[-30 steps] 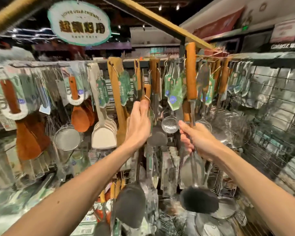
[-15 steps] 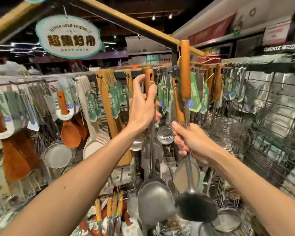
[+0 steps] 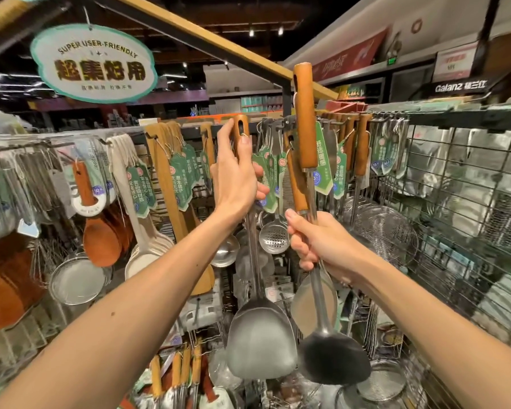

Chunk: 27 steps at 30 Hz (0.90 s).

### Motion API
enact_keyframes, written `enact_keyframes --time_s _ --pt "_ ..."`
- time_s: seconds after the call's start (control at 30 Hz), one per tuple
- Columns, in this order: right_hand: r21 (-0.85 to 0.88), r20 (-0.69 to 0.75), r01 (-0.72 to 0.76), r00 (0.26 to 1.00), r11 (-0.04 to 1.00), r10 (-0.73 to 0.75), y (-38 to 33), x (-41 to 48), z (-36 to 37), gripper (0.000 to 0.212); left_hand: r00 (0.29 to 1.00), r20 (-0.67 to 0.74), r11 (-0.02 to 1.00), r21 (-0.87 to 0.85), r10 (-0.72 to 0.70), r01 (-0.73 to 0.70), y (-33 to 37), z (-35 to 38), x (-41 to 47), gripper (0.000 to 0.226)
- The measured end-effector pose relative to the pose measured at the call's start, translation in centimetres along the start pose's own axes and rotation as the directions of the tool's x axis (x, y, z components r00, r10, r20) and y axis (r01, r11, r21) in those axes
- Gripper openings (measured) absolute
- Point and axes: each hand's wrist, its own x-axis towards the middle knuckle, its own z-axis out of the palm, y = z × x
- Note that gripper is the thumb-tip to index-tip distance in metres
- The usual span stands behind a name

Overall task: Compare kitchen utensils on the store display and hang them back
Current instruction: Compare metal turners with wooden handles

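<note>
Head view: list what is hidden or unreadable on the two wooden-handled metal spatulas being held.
- Head view: silver steel spatula with wooden handle: handle's lower half hidden by the left hand.
- Head view: dark-bladed steel spatula: shaft's middle hidden by the right hand.
- Head view: green paper tag behind its handle: print too small to read.

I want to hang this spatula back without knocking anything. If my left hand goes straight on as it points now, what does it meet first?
Probably the green-tagged utensils hanging just beyond the left hand, which grips the spatula by its wooden handle. Depth is unclear.
</note>
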Motion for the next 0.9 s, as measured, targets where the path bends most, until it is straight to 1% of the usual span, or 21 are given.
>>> enact_keyframes --time_s 0.07,0.17,0.4,0.47,0.53,0.63,0.7,0.8,0.9 --pt "-0.001 0.0 0.001 1.0 1.0 -0.001 -0.1 0.1 -0.1 0.031 1.0 -0.016 1.0 0.013 0.01 -0.01 0.0 -0.1 0.3 0.043" --pt "0.005 -0.002 0.004 1.0 1.0 -0.004 -0.1 0.4 -0.1 0.031 1.0 -0.008 0.998 0.061 0.028 -0.028 0.1 -0.3 0.8 0.044" --pt "-0.003 0.023 -0.005 1.0 1.0 0.005 0.0 1.3 -0.1 0.03 0.995 0.004 0.989 0.11 0.099 -0.099 0.0 -0.6 1.7 0.044" --pt "0.004 0.027 -0.008 1.0 1.0 0.008 0.1 1.5 0.0 0.031 0.995 0.017 0.989 0.111 0.097 -0.098 -0.1 -0.7 2.0 0.043" --pt "0.014 0.031 -0.002 1.0 1.0 0.002 0.2 1.7 0.0 0.031 0.997 0.048 0.993 0.099 0.064 -0.068 -0.1 -0.7 2.2 0.037" --pt "0.013 0.043 -0.006 0.999 1.0 0.006 0.4 1.9 0.0 0.03 0.994 0.113 0.999 0.052 0.006 -0.012 -0.2 -0.8 2.3 0.02" --pt "0.013 0.054 -0.006 0.999 1.0 0.006 0.6 2.0 -0.1 0.03 0.991 0.133 0.999 0.049 -0.011 0.004 -0.2 -0.7 2.5 0.016" --pt "0.014 0.06 -0.008 0.998 1.0 0.007 0.8 2.2 -0.1 0.03 0.986 0.168 0.999 0.038 -0.011 0.005 -0.5 -0.7 2.6 0.018" --pt "0.025 0.053 -0.012 0.999 1.0 0.01 1.0 2.3 -0.1 0.03 0.98 0.196 1.0 0.005 -0.014 0.013 -0.8 -0.9 2.5 0.031"
